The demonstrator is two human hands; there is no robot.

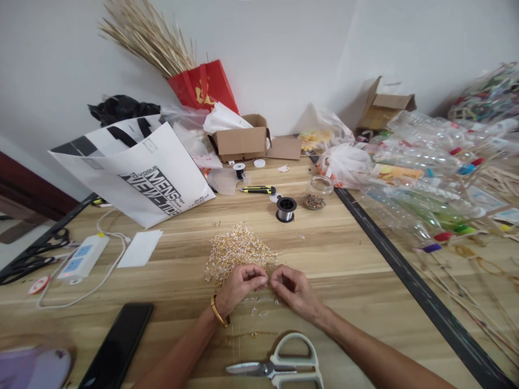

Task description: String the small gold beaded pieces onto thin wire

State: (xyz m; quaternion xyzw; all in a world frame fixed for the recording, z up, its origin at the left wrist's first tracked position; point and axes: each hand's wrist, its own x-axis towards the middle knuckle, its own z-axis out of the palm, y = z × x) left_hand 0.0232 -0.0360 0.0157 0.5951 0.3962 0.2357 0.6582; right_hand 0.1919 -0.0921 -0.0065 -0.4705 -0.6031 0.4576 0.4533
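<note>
Golden pieces (238,247), one heap, near one left hand (242,282) and one right hand (298,290), fingers (257,281) of both pinched, any hold indiscernible

dry stalks (152,43) poke from a red bag (220,86); clear bottles (424,129) lie heaped at right.

"VOGUE", "MENS", "NEW" on white bag (140,174)

The table (344,259) is light brown with darker wood-grain streaks. The bead heap (239,248) mixes gold with silvery white. Near the front edge, the scissors (270,369) have off-white handles; the phone (117,346) is black. The bag (170,156) by the left edge is white with bold black lettering. The cutter (258,189) is yellow and black, the spool (286,203) black around silver wire (285,215).
</note>
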